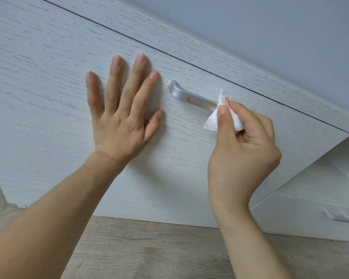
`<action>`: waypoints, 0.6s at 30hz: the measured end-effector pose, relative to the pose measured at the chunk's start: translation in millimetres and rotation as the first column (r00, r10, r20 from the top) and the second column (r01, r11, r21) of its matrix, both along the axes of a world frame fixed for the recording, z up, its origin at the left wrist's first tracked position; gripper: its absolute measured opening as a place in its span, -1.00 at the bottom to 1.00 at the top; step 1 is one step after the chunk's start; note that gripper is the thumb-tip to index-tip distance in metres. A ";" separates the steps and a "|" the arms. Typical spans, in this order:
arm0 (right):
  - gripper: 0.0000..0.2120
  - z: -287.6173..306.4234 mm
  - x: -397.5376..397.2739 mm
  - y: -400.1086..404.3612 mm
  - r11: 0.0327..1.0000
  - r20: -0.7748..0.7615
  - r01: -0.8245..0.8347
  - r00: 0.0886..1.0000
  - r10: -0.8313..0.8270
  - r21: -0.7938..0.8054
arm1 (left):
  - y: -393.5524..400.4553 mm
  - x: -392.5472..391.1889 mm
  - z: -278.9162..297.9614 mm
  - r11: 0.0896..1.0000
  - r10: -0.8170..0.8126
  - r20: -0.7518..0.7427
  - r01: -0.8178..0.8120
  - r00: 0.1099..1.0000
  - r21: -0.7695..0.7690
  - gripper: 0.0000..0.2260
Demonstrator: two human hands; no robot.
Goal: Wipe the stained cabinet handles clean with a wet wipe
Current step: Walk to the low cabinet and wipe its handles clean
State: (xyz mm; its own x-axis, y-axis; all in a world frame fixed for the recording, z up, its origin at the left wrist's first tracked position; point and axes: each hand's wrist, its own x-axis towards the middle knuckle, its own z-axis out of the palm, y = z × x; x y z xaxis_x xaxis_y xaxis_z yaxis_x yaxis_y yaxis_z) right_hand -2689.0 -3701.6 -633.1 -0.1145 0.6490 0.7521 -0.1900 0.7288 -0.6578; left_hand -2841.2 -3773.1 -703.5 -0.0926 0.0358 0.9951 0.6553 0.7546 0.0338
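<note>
A silver cabinet handle [186,95] is mounted on a white wood-grain cabinet front [48,81]. Orange-brown stains mark its middle and lower edge. My right hand [244,150] pinches a crumpled white wet wipe [213,120] between thumb and fingers and holds it against the handle's right end, which the wipe hides. The wipe shows faint orange smears. My left hand [121,111] lies flat on the cabinet front with fingers spread, just left of the handle.
A second white drawer front [302,214] with a small silver handle [337,216] sits low at the right. Light wood-look flooring [149,250] runs along the bottom. A grey-blue wall [270,27] fills the upper right.
</note>
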 end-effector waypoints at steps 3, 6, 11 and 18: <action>-0.89 0.5 -0.7 1.9 0.997 -0.036 -0.003 0.999 0.000 -0.073 | 0.8 0.2 0.3 1.000 -0.003 -0.003 0.003 1.000 -0.001 -0.49; -0.86 -0.2 -0.7 -4.8 1.000 0.008 -0.022 1.000 0.022 -0.016 | 0.4 1.0 0.5 1.000 0.002 -0.001 -0.002 1.000 -0.002 -0.49; -0.88 1.3 3.5 2.9 0.994 -0.063 -0.012 0.998 0.006 -0.106 | 0.0 3.2 2.4 1.000 -0.003 -0.003 0.003 1.000 0.003 -0.51; -0.85 0.2 -5.5 -7.8 0.998 -0.025 -0.035 0.999 0.034 -0.043 | -0.3 3.4 2.2 1.000 -0.009 0.000 0.009 1.000 0.002 -0.51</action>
